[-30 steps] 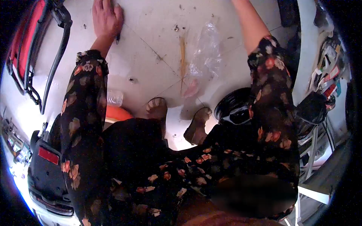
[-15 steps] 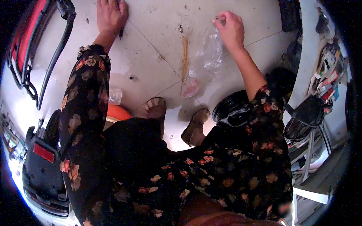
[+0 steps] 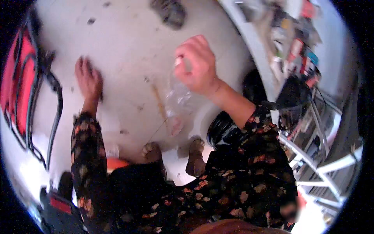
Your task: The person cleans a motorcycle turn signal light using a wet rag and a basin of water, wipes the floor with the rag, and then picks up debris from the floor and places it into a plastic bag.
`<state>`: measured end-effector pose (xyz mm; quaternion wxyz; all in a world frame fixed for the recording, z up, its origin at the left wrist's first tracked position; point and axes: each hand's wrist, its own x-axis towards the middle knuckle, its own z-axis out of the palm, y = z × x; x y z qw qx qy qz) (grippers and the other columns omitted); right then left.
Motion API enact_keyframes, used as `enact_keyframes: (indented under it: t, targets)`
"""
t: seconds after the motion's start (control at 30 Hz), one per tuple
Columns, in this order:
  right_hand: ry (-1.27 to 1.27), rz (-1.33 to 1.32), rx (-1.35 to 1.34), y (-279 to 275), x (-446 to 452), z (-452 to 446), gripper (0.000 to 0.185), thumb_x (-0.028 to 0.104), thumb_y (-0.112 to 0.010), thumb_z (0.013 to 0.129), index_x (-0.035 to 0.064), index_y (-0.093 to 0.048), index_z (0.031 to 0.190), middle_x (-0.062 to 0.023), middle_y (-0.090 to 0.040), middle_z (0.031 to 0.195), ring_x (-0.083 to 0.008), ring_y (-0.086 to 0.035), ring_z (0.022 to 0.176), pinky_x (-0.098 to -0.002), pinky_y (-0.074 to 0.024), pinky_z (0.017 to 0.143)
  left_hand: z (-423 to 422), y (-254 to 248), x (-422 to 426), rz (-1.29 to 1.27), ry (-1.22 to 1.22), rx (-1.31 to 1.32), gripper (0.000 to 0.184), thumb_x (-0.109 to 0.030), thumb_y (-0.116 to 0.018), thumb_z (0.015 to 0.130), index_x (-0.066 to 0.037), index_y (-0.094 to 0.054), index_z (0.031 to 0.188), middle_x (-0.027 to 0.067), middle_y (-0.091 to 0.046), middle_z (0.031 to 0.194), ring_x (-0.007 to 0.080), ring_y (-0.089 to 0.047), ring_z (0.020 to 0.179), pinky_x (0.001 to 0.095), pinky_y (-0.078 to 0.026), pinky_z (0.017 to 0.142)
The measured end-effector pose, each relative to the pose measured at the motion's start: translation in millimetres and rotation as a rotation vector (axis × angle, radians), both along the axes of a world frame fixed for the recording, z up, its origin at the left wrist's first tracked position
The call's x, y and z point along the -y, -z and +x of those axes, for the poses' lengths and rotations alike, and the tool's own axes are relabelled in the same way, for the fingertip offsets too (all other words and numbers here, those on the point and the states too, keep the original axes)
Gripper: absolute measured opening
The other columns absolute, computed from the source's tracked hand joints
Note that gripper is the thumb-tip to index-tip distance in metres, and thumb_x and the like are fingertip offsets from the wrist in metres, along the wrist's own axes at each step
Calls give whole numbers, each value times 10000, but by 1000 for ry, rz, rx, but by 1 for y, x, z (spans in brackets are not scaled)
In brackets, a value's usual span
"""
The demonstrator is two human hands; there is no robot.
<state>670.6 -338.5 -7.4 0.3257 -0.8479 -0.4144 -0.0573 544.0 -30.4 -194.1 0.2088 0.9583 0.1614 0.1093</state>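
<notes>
My left hand (image 3: pixel 89 78) is low over the pale floor (image 3: pixel 120 58), its fingers stretched out, with a dark thin object partly hidden under it. Raised above the floor, my right hand (image 3: pixel 196 64) has its fingers curled together; what they hold, if anything, is too blurred to name. Below my right hand lie a crumpled clear plastic bag (image 3: pixel 178 97), a bundle of thin yellowish sticks (image 3: pixel 159 101) and a small pink item (image 3: pixel 176 126).
A red item with a black tube frame (image 3: pixel 23 85) stands at the left. Near my right forearm is a black round container (image 3: pixel 222 130). A cluttered rack (image 3: pixel 298 58) fills the right side. A dark shoe (image 3: pixel 170 13) is at the top, an orange object (image 3: pixel 116 163) near my left leg.
The view has shifted toward the upper right. My right hand has risen off the floor, nearer the camera, its fingers curled. My left hand stays low over the floor.
</notes>
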Motion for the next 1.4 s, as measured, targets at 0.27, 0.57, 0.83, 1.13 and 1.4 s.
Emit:
enact_keyframes:
  t: [0.27,0.57,0.83,1.13,1.4]
  targets:
    - [290,-47,393,-113,53,33,178,31,-650,675,64,-599,843,-85,-594,832,-278,-550,806,-369,-441,759,0,-10,4,72,59,27,502,-174,-472,849,3,-414,1316,227,-356,1402,392,-310,1305,464,-247,1099]
    - [776,90,294,-121,117,74,165,106,-663,796,88,-641,958,-22,-625,866,-188,-545,873,-322,-433,773,1,-16,6,54,74,45,504,-171,-468,850,3,-409,1319,218,-357,1403,386,-307,1308,460,-242,1103]
    - [124,-173,-209,-44,51,-13,113,131,-625,826,68,-640,919,-108,-631,904,-288,-576,861,-378,-476,783,-3,13,-3,-57,16,33,539,-192,-521,806,-9,-438,1305,219,-346,1412,377,-313,1311,454,-246,1103]
    - [-64,-376,-413,99,-25,-19,107,137,-590,845,52,-623,902,-97,-624,868,-275,-592,842,-361,-482,738,-4,-7,2,68,65,143,471,-215,-510,861,-42,-440,1294,199,-409,1357,387,-367,1256,458,-289,1077]
    - [-131,-602,-542,137,-34,-51,152,152,-647,793,64,-572,891,-90,-603,847,-291,-579,864,-398,-486,723,-4,-21,4,-19,21,-4,486,-137,-498,854,37,-400,1297,256,-333,1383,430,-316,1277,482,-285,1071]
